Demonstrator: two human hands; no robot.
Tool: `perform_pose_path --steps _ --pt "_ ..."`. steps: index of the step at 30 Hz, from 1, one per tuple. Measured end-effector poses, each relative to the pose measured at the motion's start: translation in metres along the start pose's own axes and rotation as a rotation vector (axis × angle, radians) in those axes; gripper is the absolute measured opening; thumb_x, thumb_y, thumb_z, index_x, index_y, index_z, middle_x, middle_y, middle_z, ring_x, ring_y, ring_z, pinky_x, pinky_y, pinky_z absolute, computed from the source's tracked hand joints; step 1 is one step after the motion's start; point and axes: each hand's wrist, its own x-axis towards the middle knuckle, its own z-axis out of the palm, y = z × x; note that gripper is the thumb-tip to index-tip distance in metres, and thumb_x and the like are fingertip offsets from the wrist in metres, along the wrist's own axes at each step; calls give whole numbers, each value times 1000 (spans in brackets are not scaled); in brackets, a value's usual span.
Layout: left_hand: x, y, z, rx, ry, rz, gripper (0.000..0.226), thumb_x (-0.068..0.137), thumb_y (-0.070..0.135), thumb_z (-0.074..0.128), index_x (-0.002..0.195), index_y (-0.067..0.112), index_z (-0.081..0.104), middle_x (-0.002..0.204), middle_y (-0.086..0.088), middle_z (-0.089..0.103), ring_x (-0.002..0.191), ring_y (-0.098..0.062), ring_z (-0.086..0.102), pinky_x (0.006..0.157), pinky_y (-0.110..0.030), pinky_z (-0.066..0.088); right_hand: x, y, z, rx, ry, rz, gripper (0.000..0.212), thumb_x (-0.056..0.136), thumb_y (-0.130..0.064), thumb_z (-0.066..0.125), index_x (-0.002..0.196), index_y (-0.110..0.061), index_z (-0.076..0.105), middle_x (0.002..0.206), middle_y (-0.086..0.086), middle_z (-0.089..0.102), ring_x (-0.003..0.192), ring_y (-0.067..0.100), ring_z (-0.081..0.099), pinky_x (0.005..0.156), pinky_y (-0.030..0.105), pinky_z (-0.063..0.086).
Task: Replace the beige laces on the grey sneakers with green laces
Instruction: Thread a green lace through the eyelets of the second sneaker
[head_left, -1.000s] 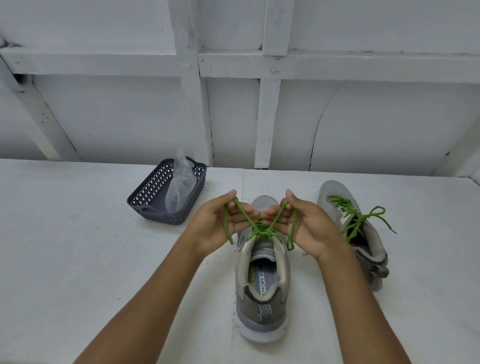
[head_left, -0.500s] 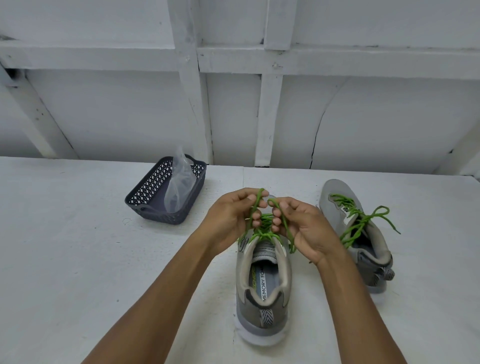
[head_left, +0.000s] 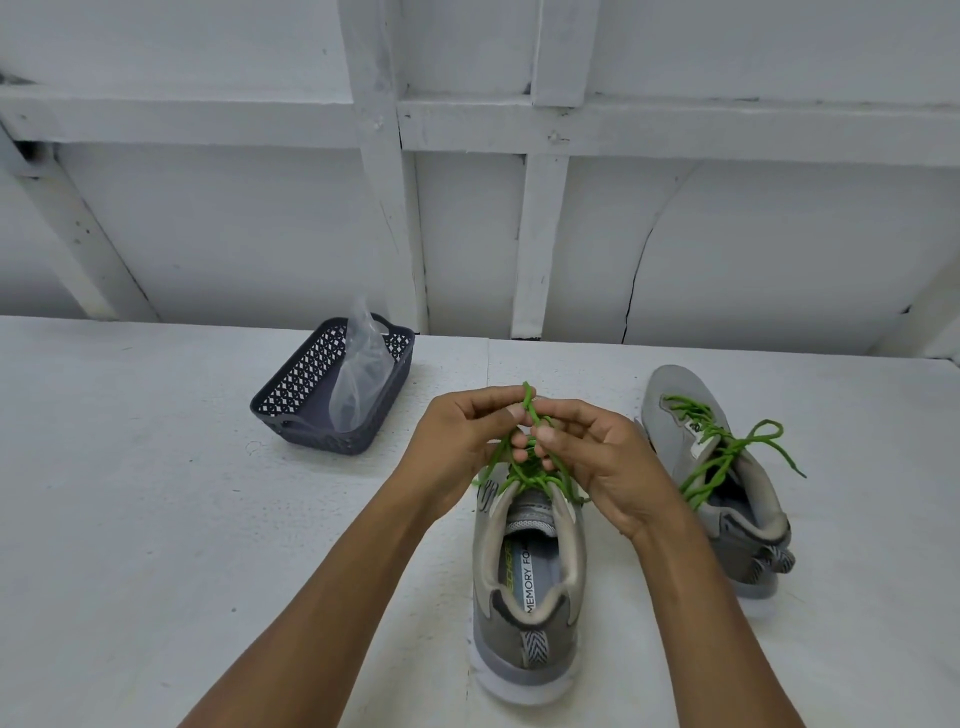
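A person leans over a white tabletop (head_left: 156, 519) with both forearms reaching forward. Under them a grey sneaker (head_left: 524, 597) stands upright with its heel toward the person, which puts the top eyelets directly below the fingers.

The hands meet just above the tongue, knuckles almost touching. The left hand (head_left: 462, 441) pinches a loop of green lace (head_left: 528, 402) that pokes up between thumb and forefinger. The right hand (head_left: 602, 462) has its fingers curled round the other strand. From the fingers the lace drops to a crossing at the sneaker's throat. Held this close, the hands look to be forming a bow, the final step on this shoe.

To the right and a little apart, a second grey sneaker (head_left: 670, 389) lies angled. It is already threaded with its own green shoelace (head_left: 724, 460), tied with loops and ends trailing over the side. It appears finished and parked out of the way.

Well to the left, near the white panelled wall, sits a dark perforated basket (head_left: 322, 441) with a clear plastic bag (head_left: 363, 379) standing in it. No beige lace is visible, and I cannot tell what the bag holds.
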Motion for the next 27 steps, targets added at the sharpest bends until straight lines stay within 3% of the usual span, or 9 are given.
perform_pose_path --steps 4,9,13,17,21,23,27 --pt "0 0 2 -10 47 -5 18 96 -4 54 108 1 65 82 -11 70 62 -15 61 59 -26 54 1 0 2 -25 60 -14 22 92 6 55 109 -3 66 83 8 72 65 13 62 59 21 50" --pt "-1 1 6 -32 122 -46 13 94 -4 59 102 3 52 80 -15 71 57 -15 61 57 -25 54 1 6 11 54 160 -41 16 97 6 49 99 -9 52 74 10 65 55 11 51 51 20 43" --pt "-2 2 6 110 91 -110 4 92 -5 62 94 -4 65 77 -12 71 59 -15 58 58 -24 54 1 6 16 -97 187 -75 17 98 5 48 93 -11 46 71 7 64 52 9 48 50 20 40" --pt "-3 3 7 243 68 -122 17 93 -5 54 90 -7 71 75 -13 66 62 -16 56 61 -23 51 2 -1 19 -391 173 -55 19 97 0 53 88 -15 45 71 6 65 53 10 50 51 20 42" --pt "-9 5 10 239 24 -106 32 91 22 64 91 -10 70 72 -10 64 67 -17 57 68 -27 49 3 -7 20 -574 170 -68 22 95 -3 55 85 -18 43 73 6 67 54 8 58 56 25 46" --pt "-11 2 14 317 94 -18 35 90 31 71 86 -4 73 65 -5 63 58 -10 54 62 -22 45 1 -9 21 -609 148 -81 20 95 -4 55 86 -18 43 73 5 67 54 6 60 58 24 49" --pt "-9 -4 20 150 209 36 20 92 15 67 94 -3 75 60 -1 63 52 -7 52 55 -17 45 -4 -11 18 -531 72 -71 19 96 -2 55 87 -15 44 69 1 67 62 13 61 63 27 51"
